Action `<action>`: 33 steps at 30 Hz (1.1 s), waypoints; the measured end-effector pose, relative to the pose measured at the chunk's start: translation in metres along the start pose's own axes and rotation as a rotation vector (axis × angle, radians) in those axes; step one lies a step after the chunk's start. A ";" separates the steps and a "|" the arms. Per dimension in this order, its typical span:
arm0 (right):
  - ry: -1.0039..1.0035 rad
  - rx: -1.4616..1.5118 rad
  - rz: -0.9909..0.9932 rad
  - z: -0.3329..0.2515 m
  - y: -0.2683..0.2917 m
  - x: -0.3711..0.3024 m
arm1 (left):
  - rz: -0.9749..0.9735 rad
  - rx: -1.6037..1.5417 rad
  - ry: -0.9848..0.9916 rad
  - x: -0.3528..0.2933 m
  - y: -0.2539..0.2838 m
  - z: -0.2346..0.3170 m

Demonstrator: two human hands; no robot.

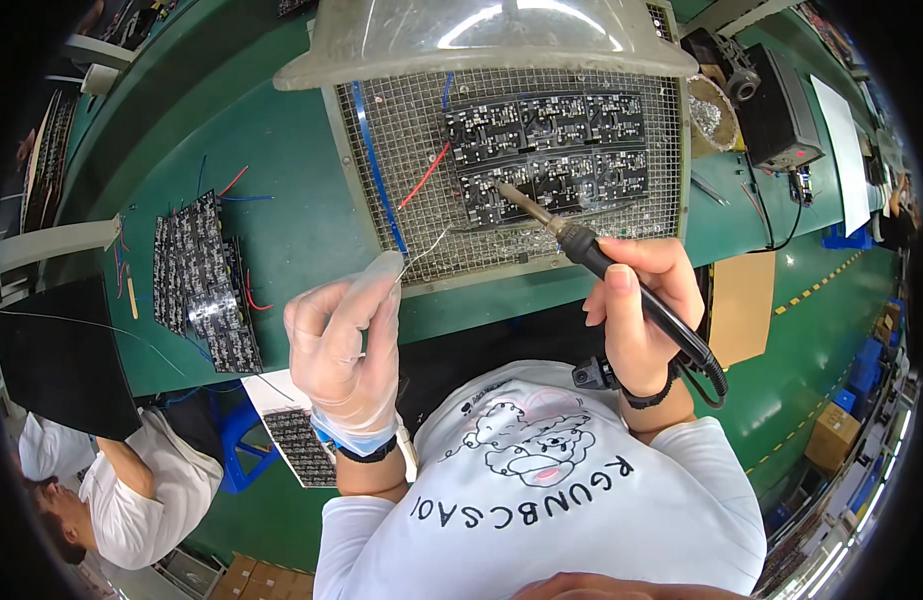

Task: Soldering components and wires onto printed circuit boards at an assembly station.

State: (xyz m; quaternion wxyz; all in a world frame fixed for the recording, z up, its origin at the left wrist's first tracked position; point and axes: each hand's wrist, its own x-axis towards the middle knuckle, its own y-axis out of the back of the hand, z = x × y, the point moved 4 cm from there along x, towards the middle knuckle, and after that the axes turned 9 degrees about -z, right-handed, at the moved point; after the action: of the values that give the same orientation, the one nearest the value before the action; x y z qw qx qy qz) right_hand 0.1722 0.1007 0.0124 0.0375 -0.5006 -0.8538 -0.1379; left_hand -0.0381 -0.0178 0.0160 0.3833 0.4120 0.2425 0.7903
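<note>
While right hand [636, 310] clasps soldering iron [601, 262] | tip on circuit board [546, 150]

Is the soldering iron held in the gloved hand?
No. The bare right hand grips the soldering iron; the gloved left hand pinches a thin wire.
</note>
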 end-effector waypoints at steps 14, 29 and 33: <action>0.037 0.128 0.041 0.002 0.010 -0.006 | -0.005 0.016 -0.013 0.002 -0.004 0.002; -0.004 0.023 -0.064 0.006 -0.002 -0.009 | -0.016 0.001 0.044 0.005 -0.015 0.001; -0.023 -0.052 -0.093 0.008 -0.005 -0.008 | -0.046 -0.032 0.055 0.007 -0.020 0.001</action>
State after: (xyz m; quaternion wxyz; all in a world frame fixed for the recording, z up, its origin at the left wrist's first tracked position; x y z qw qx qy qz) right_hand 0.1725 0.0933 0.0022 0.0081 -0.4628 -0.8726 -0.1561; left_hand -0.0321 0.0000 0.0054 0.4012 0.3783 0.2494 0.7961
